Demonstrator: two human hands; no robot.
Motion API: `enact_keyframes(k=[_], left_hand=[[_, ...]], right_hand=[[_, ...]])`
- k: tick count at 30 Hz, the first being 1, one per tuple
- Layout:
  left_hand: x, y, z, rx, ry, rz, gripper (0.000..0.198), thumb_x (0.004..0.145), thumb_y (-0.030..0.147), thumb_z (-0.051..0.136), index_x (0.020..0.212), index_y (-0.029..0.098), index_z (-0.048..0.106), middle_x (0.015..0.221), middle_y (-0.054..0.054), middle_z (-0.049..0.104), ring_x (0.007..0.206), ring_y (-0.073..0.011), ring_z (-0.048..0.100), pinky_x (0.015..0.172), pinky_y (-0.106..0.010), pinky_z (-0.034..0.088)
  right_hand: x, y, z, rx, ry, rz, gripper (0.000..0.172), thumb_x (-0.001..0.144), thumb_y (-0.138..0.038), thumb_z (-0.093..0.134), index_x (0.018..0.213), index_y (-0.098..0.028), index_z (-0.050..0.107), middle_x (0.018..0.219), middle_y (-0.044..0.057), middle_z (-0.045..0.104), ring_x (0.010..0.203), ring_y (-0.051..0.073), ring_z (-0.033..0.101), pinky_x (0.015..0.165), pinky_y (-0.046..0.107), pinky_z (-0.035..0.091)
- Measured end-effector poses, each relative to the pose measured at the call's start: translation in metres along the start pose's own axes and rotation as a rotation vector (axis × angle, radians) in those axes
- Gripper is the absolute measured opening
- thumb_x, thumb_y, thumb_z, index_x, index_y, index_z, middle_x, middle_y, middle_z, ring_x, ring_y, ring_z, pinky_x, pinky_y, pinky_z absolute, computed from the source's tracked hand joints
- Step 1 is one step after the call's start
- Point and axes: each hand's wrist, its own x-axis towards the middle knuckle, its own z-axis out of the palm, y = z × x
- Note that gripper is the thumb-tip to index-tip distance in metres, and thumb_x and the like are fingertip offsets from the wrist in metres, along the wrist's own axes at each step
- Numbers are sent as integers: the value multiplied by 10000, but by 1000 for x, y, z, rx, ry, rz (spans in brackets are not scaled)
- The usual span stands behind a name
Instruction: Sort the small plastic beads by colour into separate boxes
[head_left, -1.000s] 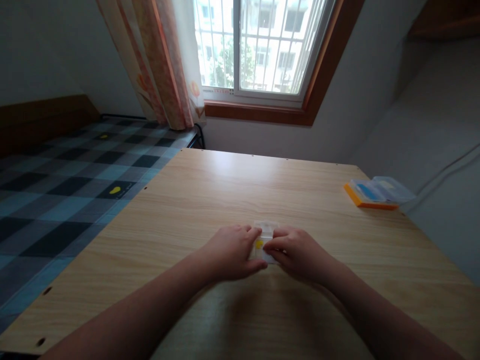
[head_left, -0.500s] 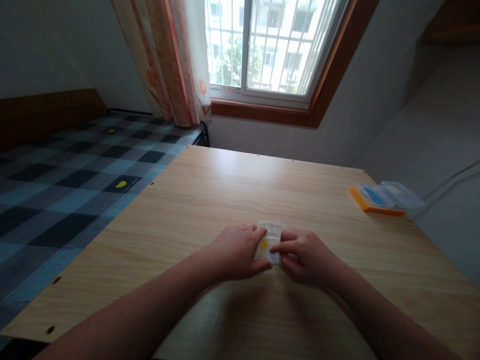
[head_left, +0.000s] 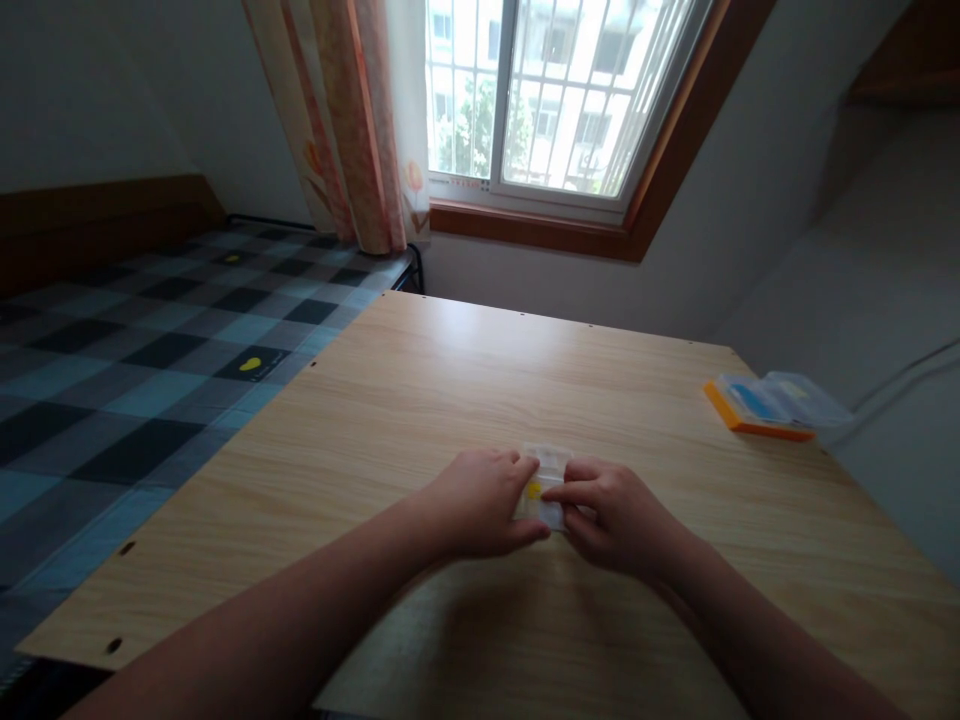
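Observation:
A small clear plastic box point(head_left: 553, 514), its lid point(head_left: 553, 456) folded back on the far side, lies on the wooden table between my hands. Inside its left part sits a small yellow piece point(head_left: 534, 491), too small to name. My left hand point(head_left: 484, 505) grips the box's left side, fingers at the far edge and thumb along the near edge. Against the right side rests my right hand point(head_left: 604, 512), with curled fingers on the box and the index fingertip reaching in beside the yellow piece. Part of the box is hidden by my fingers.
On the table's right edge stands an orange-based case point(head_left: 757, 432) with a clear open lid and something blue inside. A bed with a checked sheet point(head_left: 165, 400) adjoins the table's left side. Beyond the far edge are a curtain point(head_left: 367, 150) and a barred window point(head_left: 555, 110).
The whole view has shifted slightly to the right. Both hands keep nearly the same hold on the box, and the right index finger stays by the yellow piece.

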Motion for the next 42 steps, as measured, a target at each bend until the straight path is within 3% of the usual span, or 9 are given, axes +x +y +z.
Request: enact_keyframes(k=[24,42], left_hand=[[0,1,-2,27,18,-2,539,863,585,643,1213,176,626,1075,-105,713,981,-320,687,819,-411,527],[-1,0,-1,26,21,8,510,873,578,628,1188,176,632,1069,-108,711,976,-309,688,836,-404,528]], right_hand=[[0,-1,0,12,60,-50,270,838,-118,572,978,-226,777,832,34,668,756,161,564,681,283,382],[2,-4,2,40,29,-38,284,846,-115,565,999,-224,778,832,36,677,778,168,570,691,288,386]])
